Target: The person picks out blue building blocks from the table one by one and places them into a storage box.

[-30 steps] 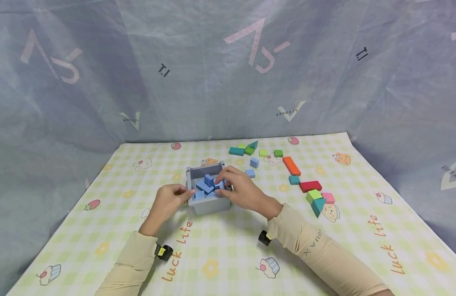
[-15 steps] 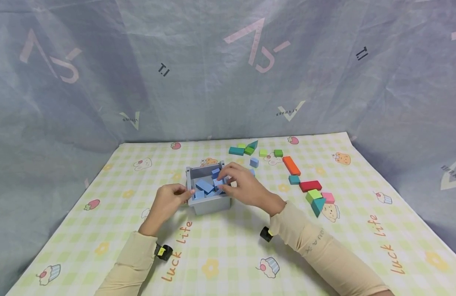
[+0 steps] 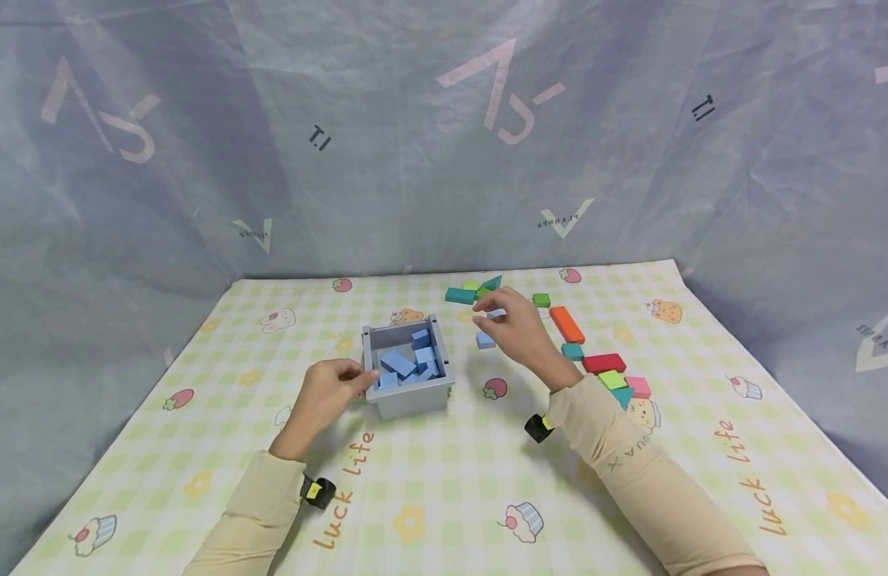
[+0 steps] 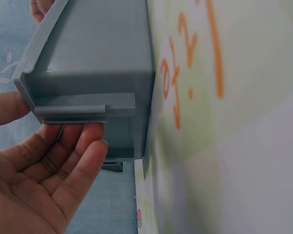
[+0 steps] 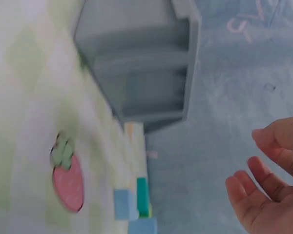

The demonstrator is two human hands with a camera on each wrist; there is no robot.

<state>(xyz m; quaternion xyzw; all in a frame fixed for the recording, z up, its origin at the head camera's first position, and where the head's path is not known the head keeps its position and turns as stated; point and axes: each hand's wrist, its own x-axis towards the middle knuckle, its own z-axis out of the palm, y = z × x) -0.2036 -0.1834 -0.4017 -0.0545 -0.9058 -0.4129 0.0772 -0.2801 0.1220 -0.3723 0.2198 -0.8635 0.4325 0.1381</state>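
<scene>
A grey plastic box (image 3: 414, 402) stands on the cloth, with several blue blocks (image 3: 398, 364) lying loose inside. My left hand (image 3: 332, 394) grips its left side; in the left wrist view the thumb lies at the rim and the curled fingers (image 4: 83, 141) hook under the side lip. Over the cloth right of the box hovers my right hand (image 3: 519, 330), its thumb and fingers apart and holding nothing. Below its fingertips lies a blue block (image 3: 485, 341), and a second one (image 3: 496, 314) is partly hidden by that hand. The right wrist view shows both blue blocks (image 5: 123, 204) apart from the fingers.
Teal and green blocks (image 3: 461, 296) lie at the back, partly behind the right hand. Farther right are an orange block (image 3: 567, 325), a red block (image 3: 604, 363), a pink block (image 3: 638, 387) and a light green one (image 3: 613, 379). A checked cloth (image 3: 430, 496) covers the table.
The right hand has let go of a blue block in the box, lifted out and moved right and away over the cloth. A blue block there has shifted inside. The left hand stays put.
</scene>
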